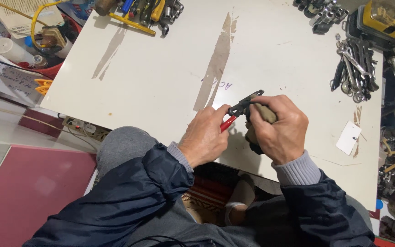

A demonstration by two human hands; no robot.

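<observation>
Worktop: white board, brown scuff streaks running down its middle and left. Wrenches are lying in a heap at the right edge, well apart from the hands. Sockets are sitting at the top right, beside a yellow case. Mixed tools are piled at the top edge. A white card is lying to the right of the hands. Nothing is standing between the hands and the camera; bare board is lying all around them.

Pliers: dark metal head, red handles, pointing up and right, hovering just over the worktop's near edge. A tan part with a dark end is sitting against the pliers' head; its shape is mostly hidden.

Left hand is gripping the red handles, thumb on top, knuckles toward the camera. Right hand is closing around the tan part, fingers curled over it, wrist bent inward. Both sleeves are dark blue with grey cuffs.
</observation>
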